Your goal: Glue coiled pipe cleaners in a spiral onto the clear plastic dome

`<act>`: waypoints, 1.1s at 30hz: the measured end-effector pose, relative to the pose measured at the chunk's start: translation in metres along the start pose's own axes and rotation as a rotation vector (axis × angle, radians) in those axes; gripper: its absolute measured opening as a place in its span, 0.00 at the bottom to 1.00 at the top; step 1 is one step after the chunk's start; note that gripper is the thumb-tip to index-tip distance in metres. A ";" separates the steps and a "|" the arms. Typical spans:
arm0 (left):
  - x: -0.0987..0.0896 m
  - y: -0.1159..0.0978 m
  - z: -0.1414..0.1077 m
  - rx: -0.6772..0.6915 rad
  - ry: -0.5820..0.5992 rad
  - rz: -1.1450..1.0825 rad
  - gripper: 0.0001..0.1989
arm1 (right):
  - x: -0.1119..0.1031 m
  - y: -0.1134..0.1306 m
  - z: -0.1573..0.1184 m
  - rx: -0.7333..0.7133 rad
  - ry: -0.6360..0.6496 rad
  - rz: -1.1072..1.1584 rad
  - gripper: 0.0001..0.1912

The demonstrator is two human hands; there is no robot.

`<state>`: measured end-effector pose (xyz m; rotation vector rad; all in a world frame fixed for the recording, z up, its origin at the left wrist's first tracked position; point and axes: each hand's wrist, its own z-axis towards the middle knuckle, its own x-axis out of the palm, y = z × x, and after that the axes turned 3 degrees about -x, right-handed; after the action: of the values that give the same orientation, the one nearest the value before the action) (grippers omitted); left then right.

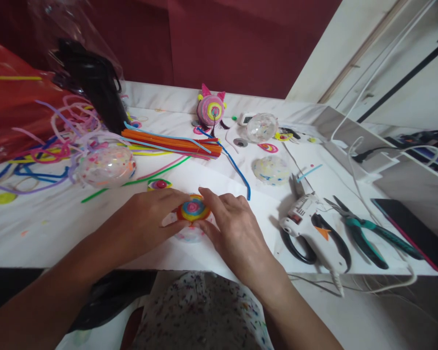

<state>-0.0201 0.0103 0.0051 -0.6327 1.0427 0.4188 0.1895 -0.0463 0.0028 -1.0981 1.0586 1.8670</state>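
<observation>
At the table's near edge, a coil of pipe cleaner (194, 208) in rainbow rings with a pink centre lies on top of a clear speckled balloon-like ball (191, 235). From the left, my left hand (155, 214) pinches the coil's rim between thumb and fingers. My right hand (233, 223) grips the opposite rim, its thumb in front and index finger behind. The ball's sides are partly hidden by both hands. Just behind my left fingers lies an eye-shaped piece (159, 184) with a red centre and yellow-green edge.
A glue gun (310, 226), pliers (368, 228), scissors (300, 248) and a phone (410, 233) lie at the right. A bundle of pipe cleaners (171, 141), several clear speckled balls and a pink one-eyed figure (210, 111) are farther back. Loose pipe cleaners (73, 121) tangle at left.
</observation>
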 end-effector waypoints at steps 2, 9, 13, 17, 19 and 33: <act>0.002 0.000 0.000 0.030 -0.007 0.037 0.18 | -0.001 -0.003 -0.004 -0.016 0.003 0.041 0.29; 0.005 0.002 -0.001 0.113 -0.065 0.100 0.18 | -0.003 -0.012 -0.016 -0.082 -0.018 0.180 0.29; 0.004 0.001 -0.001 0.149 -0.100 0.127 0.19 | 0.000 -0.011 -0.016 -0.081 -0.045 0.159 0.26; 0.005 0.001 -0.001 0.150 -0.094 0.137 0.19 | 0.004 -0.008 -0.013 -0.085 -0.071 0.114 0.25; 0.005 0.001 -0.001 0.141 -0.079 0.130 0.18 | 0.005 -0.006 -0.011 -0.063 -0.065 0.103 0.26; -0.002 -0.013 0.010 -0.051 0.139 0.120 0.10 | 0.006 0.009 -0.003 0.185 -0.068 0.167 0.28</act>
<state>-0.0072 0.0073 0.0142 -0.6541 1.2101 0.5136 0.1809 -0.0517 -0.0010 -0.8562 1.2886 1.8770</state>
